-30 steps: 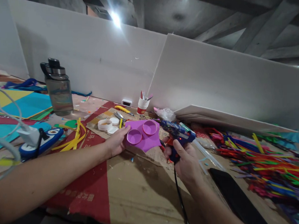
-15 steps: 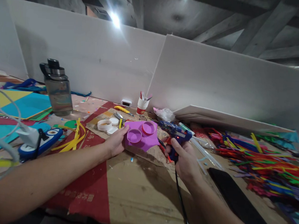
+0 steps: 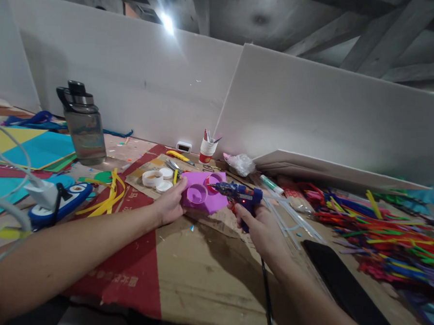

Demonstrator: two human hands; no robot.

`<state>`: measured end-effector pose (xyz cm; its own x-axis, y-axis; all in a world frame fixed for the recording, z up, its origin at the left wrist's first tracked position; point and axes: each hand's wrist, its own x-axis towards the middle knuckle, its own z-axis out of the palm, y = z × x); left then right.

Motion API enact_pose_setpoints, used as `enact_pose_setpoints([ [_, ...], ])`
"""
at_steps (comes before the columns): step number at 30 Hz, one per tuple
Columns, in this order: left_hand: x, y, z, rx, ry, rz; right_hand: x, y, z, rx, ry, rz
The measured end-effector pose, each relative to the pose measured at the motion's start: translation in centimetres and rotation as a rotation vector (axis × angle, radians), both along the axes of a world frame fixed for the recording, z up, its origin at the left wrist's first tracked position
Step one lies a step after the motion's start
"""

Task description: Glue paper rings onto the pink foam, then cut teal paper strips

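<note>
Right hand (image 3: 259, 223) closed around the handle of a blue glue gun (image 3: 244, 196), its nozzle at the farther of two purple rings (image 3: 197, 194). Left hand (image 3: 171, 204) grips the left edge of the purple sheet (image 3: 213, 205) bearing them, above the cardboard surface (image 3: 189, 277); toward the surface's far edge, a paper cup (image 3: 207, 151).

Cup (image 3: 207, 151) upright, pens (image 3: 206, 134) in it. Timer (image 3: 184, 146) just left of cup; cutter (image 3: 178, 156) front-left of cup. Bottle (image 3: 85, 138) upright, well left of cup. Plastic bag (image 3: 243, 165) near, right of cup. Pipe cleaners (image 3: 384, 234) well right of cup. Yellow strips (image 3: 112, 190) front-left of cup, power strip (image 3: 73, 199) farther left.
</note>
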<state>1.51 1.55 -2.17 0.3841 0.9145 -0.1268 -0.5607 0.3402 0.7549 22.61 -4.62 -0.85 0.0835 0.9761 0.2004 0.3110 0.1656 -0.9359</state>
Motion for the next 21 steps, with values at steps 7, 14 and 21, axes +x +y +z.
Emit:
enact_pose_setpoints([
  [7, 0.22, -0.52, 0.44, -0.017, 0.005, 0.007, -0.45, -0.64, 0.4, 0.154, -0.36, -0.035],
  [14, 0.43, -0.6, 0.35, 0.058, -0.006, -0.003, -0.53, -0.43, 0.54, 0.218, -0.491, -0.007],
  [21, -0.23, -0.3, 0.41, 0.19, 0.083, 0.034, -0.41, -0.35, 0.23, 0.23, -0.513, -0.104],
])
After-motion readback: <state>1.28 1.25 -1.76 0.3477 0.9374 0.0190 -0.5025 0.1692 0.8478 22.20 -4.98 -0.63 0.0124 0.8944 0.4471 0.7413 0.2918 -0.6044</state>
